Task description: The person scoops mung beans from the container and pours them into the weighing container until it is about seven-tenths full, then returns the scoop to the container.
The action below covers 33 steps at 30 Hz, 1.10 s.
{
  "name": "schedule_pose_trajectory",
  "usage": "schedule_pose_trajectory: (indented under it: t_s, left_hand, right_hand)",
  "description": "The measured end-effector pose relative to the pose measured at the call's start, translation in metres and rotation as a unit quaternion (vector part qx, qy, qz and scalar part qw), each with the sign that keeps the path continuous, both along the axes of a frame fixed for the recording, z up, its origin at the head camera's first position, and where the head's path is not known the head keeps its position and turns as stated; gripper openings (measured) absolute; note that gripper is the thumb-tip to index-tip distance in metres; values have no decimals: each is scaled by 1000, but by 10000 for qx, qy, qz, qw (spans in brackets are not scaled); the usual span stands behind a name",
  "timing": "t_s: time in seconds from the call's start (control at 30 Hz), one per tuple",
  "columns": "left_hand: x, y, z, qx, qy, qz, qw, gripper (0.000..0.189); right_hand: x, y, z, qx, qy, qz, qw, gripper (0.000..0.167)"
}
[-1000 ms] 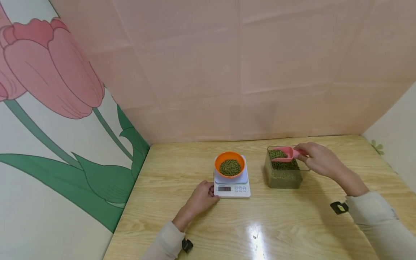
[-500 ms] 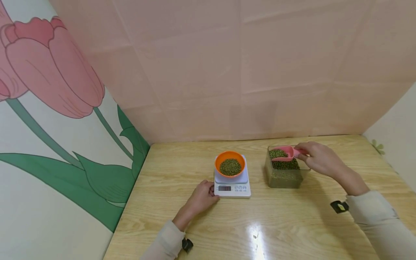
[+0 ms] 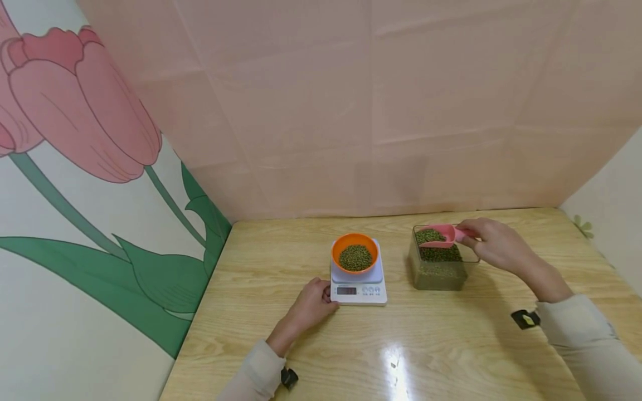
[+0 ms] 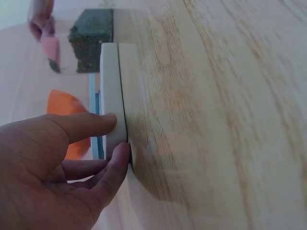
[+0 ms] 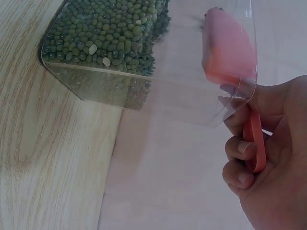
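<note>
My right hand [image 3: 499,242] grips the handle of a pink scoop [image 5: 228,48], its fingers curled round it. The scoop hangs inside the upper part of a clear square container [image 3: 438,278], above green mung beans [image 5: 105,33]. Beans show at the scoop's mouth. With thumb and fingers my left hand [image 3: 312,305] holds the near left corner of a white kitchen scale [image 3: 358,299]. In the left wrist view the thumb lies on the scale's side [image 4: 112,91] and a fingertip sits at its lower edge. An orange bowl [image 3: 337,245] with mung beans stands on the scale's platform.
The container stands to the right of the scale on a wood-grain table [image 3: 281,250]. A pink sheet [image 3: 321,139] hangs behind the table. A wall painted with tulips [image 3: 85,106] borders it on the left, and a pale wall [image 3: 612,206] on the right.
The scoop and my right hand have risen very slightly above the beans. My left hand, the scale and the bowl have not moved.
</note>
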State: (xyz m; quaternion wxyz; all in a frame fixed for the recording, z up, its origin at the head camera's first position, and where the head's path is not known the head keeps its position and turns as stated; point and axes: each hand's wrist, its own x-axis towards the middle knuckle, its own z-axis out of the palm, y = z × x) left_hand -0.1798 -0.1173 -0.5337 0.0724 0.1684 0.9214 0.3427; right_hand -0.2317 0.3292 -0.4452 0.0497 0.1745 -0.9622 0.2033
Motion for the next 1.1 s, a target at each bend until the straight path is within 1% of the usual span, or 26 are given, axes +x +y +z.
schedule_pose_trajectory:
  t_s: [0.4,0.73,1.1]
  left_hand:
    - [0,1,-2,-8,-19,-6,10000,23]
    - [0,1,-1,29,-23,13,10000,23]
    - [0,1,-2,1,-45,14,10000,24]
  right_hand:
    - [3,1,1,-98,108,-78,9999,30]
    - [1,5,-3,-154,229,-78,9996,27]
    - [1,8,-1,-118,255,-60,9996,26]
